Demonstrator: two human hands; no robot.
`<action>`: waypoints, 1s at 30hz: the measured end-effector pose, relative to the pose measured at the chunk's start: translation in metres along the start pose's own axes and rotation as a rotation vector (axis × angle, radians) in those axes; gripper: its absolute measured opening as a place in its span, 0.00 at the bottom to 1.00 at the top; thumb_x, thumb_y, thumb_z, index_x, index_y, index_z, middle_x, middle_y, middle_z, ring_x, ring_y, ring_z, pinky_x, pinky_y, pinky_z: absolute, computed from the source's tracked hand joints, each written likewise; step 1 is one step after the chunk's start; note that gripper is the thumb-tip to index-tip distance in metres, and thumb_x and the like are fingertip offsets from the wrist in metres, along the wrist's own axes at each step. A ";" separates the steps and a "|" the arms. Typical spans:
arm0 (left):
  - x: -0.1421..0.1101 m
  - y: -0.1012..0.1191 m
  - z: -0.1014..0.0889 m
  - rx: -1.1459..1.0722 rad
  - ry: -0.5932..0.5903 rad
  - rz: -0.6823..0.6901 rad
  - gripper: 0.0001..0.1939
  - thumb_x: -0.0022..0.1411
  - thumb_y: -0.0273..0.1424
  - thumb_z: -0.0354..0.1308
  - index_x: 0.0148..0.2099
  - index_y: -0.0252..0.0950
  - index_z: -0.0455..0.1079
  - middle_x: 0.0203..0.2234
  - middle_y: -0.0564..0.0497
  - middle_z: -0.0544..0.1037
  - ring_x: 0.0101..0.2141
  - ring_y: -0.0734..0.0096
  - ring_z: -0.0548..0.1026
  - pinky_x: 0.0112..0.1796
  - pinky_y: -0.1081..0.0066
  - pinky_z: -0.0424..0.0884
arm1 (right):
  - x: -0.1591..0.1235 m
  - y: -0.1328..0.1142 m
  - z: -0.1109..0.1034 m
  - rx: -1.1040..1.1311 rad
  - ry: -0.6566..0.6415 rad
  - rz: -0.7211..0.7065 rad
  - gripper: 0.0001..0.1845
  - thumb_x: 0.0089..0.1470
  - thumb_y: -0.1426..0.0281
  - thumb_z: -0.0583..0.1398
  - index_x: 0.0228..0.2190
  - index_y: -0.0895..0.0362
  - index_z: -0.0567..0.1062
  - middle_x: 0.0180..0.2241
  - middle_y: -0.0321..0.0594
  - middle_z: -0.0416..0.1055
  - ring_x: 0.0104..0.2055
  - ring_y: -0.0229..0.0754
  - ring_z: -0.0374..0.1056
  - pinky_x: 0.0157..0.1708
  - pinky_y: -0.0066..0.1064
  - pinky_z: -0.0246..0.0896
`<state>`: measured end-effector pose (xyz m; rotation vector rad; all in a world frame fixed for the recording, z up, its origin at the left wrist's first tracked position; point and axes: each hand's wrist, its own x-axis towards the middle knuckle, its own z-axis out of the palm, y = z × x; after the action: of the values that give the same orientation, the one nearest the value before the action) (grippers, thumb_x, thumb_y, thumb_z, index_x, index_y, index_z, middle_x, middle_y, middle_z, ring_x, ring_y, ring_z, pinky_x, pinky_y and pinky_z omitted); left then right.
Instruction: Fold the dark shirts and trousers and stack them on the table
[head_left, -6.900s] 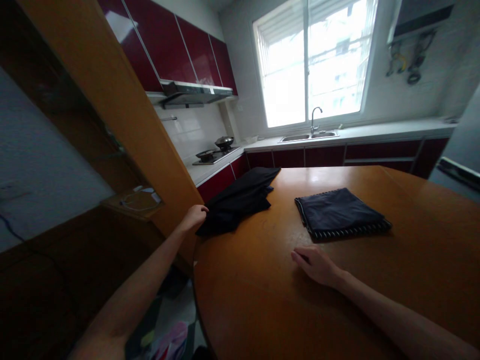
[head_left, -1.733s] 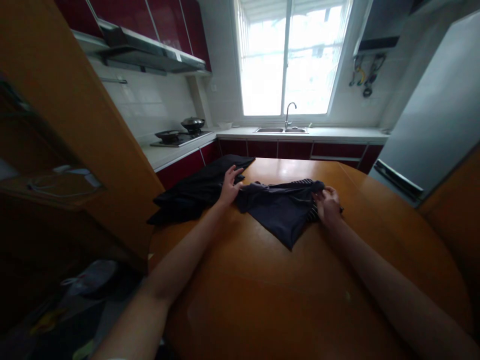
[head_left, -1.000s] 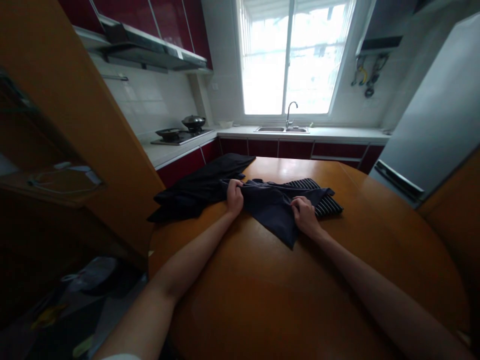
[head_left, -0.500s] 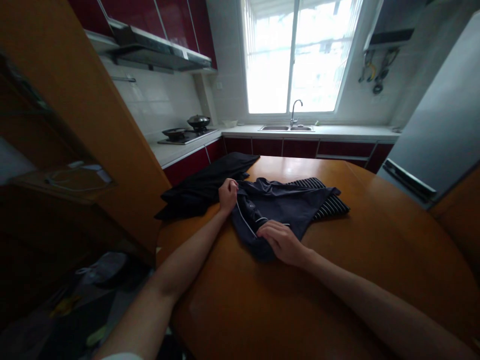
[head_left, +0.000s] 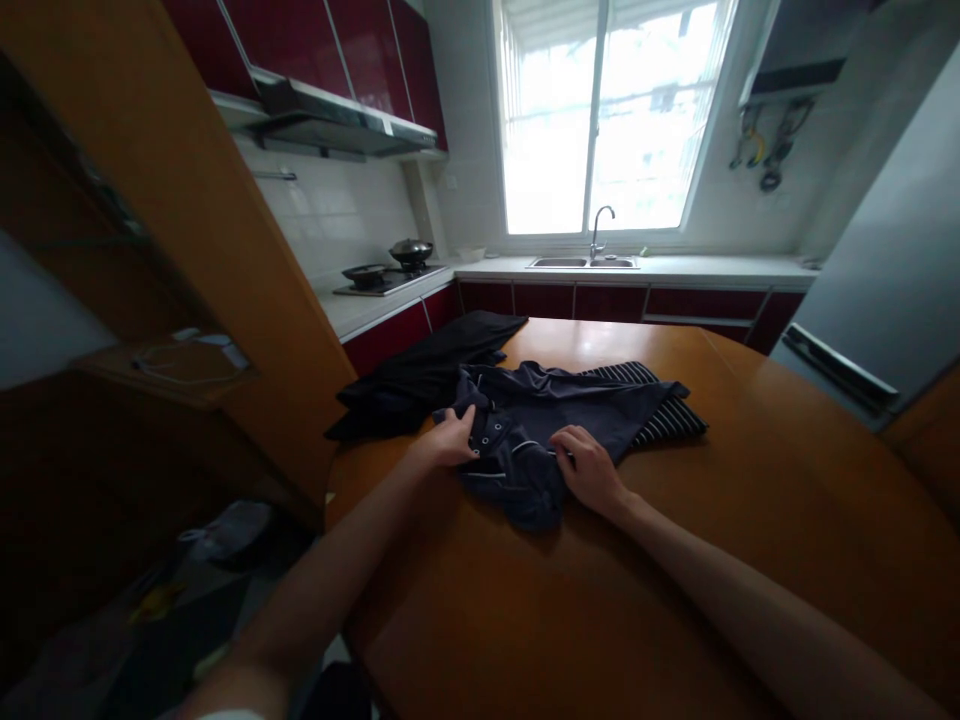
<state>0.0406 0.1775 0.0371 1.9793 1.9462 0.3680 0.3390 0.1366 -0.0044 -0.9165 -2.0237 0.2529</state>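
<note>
A dark navy shirt [head_left: 564,405] with white piping and several snap buttons lies partly unfolded on the wooden table [head_left: 637,600]. Black-and-white striped fabric [head_left: 670,421] shows from under its right side. My left hand [head_left: 448,440] is at the shirt's collar and button placket, thumb and fingers apart, touching the cloth. Curled fingers of my right hand [head_left: 587,468] pinch the shirt near its white-piped edge; the fingertips are partly hidden. Left of the shirt lies a pile of black cloth [head_left: 420,375], close to my left hand.
A wooden cabinet post [head_left: 255,230] rises at the table's left. Behind the table are a counter with a sink [head_left: 585,263] and a stove [head_left: 390,282] holding pans. A fridge [head_left: 885,270] stands at right. Bags [head_left: 229,530] lie on the floor at left.
The neatly folded navy cloth has been opened into a shirt, its collar and buttons turned up to view. My left hand has loosened and moved nearer; my right hand has shifted right.
</note>
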 end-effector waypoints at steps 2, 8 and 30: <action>-0.021 -0.020 -0.007 -0.093 0.023 -0.002 0.50 0.31 0.34 0.74 0.61 0.37 0.67 0.60 0.31 0.69 0.58 0.36 0.71 0.53 0.60 0.69 | 0.000 -0.002 0.001 0.021 -0.006 -0.008 0.11 0.63 0.76 0.53 0.36 0.54 0.74 0.38 0.44 0.74 0.43 0.47 0.68 0.46 0.39 0.64; -0.057 -0.046 -0.024 -0.224 -0.035 0.090 0.22 0.40 0.28 0.64 0.42 0.43 0.79 0.38 0.46 0.83 0.42 0.50 0.81 0.45 0.63 0.74 | -0.001 -0.004 0.001 0.140 0.034 -0.040 0.11 0.63 0.75 0.53 0.37 0.53 0.75 0.37 0.43 0.74 0.41 0.46 0.69 0.43 0.38 0.66; 0.244 0.164 -0.359 -0.345 1.216 0.713 0.21 0.73 0.20 0.37 0.58 0.32 0.67 0.55 0.53 0.72 0.62 0.69 0.66 0.64 0.61 0.53 | -0.011 -0.011 -0.006 0.256 -0.094 -0.207 0.11 0.63 0.77 0.52 0.41 0.52 0.71 0.30 0.40 0.72 0.29 0.41 0.69 0.29 0.31 0.63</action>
<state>0.0481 0.4420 0.4181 2.3107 1.2855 2.3174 0.3420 0.1203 -0.0019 -0.5416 -2.0953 0.4351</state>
